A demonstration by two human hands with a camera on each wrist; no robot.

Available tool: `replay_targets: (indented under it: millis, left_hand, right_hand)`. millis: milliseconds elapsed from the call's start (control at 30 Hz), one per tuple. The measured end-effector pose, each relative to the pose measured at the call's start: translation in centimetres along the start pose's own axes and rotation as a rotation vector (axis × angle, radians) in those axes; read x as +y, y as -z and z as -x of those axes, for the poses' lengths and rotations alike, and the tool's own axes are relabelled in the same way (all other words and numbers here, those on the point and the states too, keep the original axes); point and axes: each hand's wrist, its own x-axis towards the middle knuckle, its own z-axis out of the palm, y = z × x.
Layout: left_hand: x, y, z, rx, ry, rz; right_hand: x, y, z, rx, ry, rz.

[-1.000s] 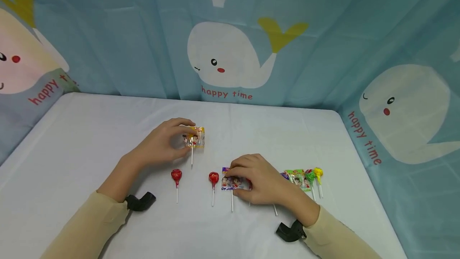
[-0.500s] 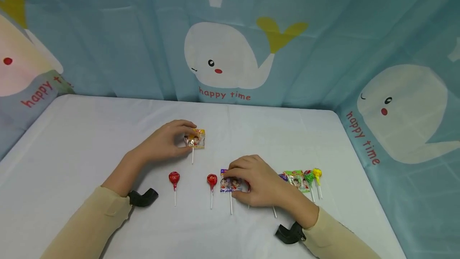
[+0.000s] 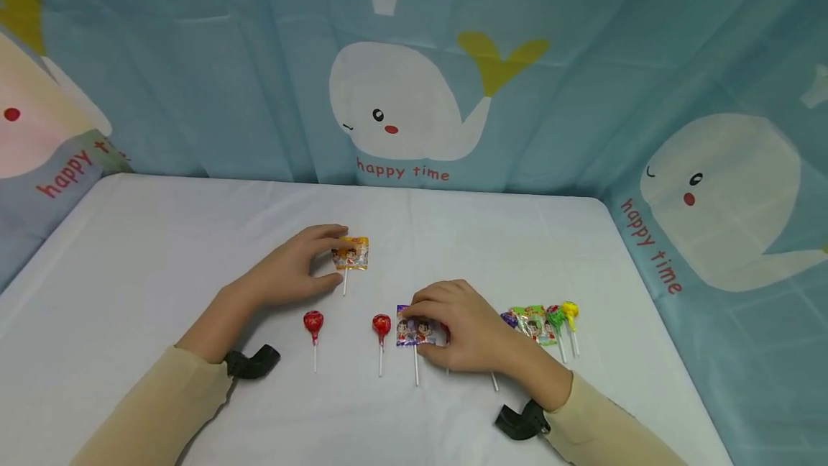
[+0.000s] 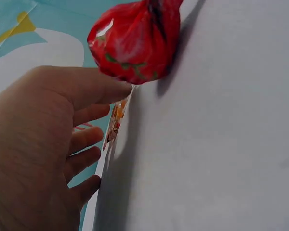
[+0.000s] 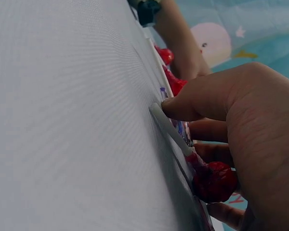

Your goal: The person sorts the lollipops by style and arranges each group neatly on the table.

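Note:
In the head view, my left hand [image 3: 294, 265] is at an orange-wrapped lollipop [image 3: 352, 257]. Its index fingertip overlaps the top of the wrapper, while the thumb lies apart from it. My right hand [image 3: 466, 326] curls over a purple-wrapped lollipop [image 3: 415, 331], thumb at the wrapper's lower edge and fingers at its upper edge. Under that palm is a red lollipop [image 5: 214, 182], mostly hidden from the head but plain in the right wrist view. Two more red lollipops, one left [image 3: 313, 321] and one nearer the right hand [image 3: 382, 323], lie between the hands.
Right of the right hand lie a dark purple lollipop [image 3: 509, 319], partly hidden, a green-wrapped one [image 3: 534, 323], a round green one [image 3: 555, 316] and a yellow one [image 3: 570, 310]. All rest on a white-covered table [image 3: 194, 236], backed by a blue whale-print curtain [image 3: 259, 92].
My left thumb has moved away from the orange-wrapped lollipop and the hand has loosened, drawing slightly toward me. My right hand stays at the purple-wrapped lollipop. The head view has shifted slightly.

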Motion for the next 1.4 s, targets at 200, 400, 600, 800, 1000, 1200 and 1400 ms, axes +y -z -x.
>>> replay_targets:
  millis: [200, 400, 600, 800, 1000, 1200, 1400]
  left_hand:
    - [0.0, -0.4, 0.9, 0.019, -0.034, 0.056]
    - [-0.4, -0.6, 0.9, 0.037, -0.056, 0.053]
    - [-0.9, -0.7, 1.0, 0.051, -0.078, 0.068]
    - [-1.2, -0.9, 0.7, 0.072, -0.092, 0.095]
    - [-1.3, -1.3, 0.5, 0.083, -0.095, 0.1]
    - [-1.5, -1.4, 0.6, 0.1, -0.106, 0.084]
    - [-1.3, -1.4, 0.6, 0.091, -0.086, 0.064]
  right_hand:
    - [0.2, 0.0, 0.2, 0.019, 0.008, -0.001]
    - [0.3, -0.3, 0.1, 0.02, 0.014, -0.013]
    - [0.2, -0.4, 0.0, 0.02, 0.012, -0.023]
    - [0.3, -0.4, -0.1, 0.019, 0.015, -0.023]
    - [0.2, -0.3, 0.1, 0.017, 0.016, -0.013]
    - [0.2, -0.2, 0.0, 0.02, 0.028, 0.0]
    - [0.2, -0.2, -0.1, 0.038, 0.027, -0.012]
